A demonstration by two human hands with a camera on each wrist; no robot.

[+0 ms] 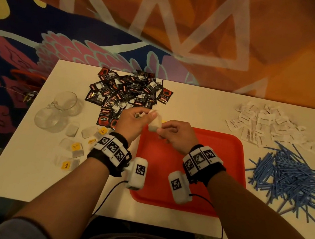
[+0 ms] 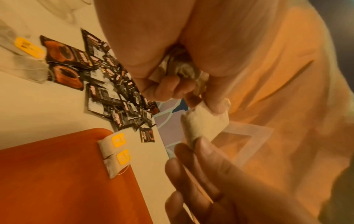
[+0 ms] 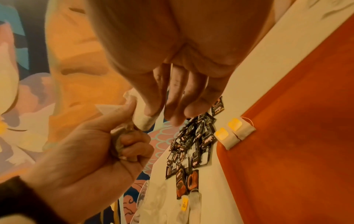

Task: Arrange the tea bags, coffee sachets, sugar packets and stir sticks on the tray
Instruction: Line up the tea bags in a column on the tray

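Above the far left corner of the red tray point(image 1: 216, 169), both hands hold one white tea bag point(image 1: 154, 124) between them. My left hand point(image 1: 149, 116) pinches its upper end point(image 2: 206, 119) and also grips crumpled clear wrappers point(image 2: 182, 68) in the palm. My right hand point(image 1: 160, 132) pinches the lower end point(image 3: 142, 121). Two unwrapped tea bags with yellow tags point(image 2: 114, 151) point(image 3: 236, 133) lie side by side on the tray's far left corner. Wrapped tea bags point(image 1: 73, 143) lie left of the tray, black coffee sachets point(image 1: 128, 92) behind it, white sugar packets point(image 1: 264, 125) and blue stir sticks point(image 1: 290, 180) to its right.
Two glass cups point(image 1: 59, 111) stand at the white table's left side point(image 1: 22, 170), near the wrapped tea bags. Beyond the table's far edge lies a patterned carpet. Cables run from both wrist cameras over the near edge.
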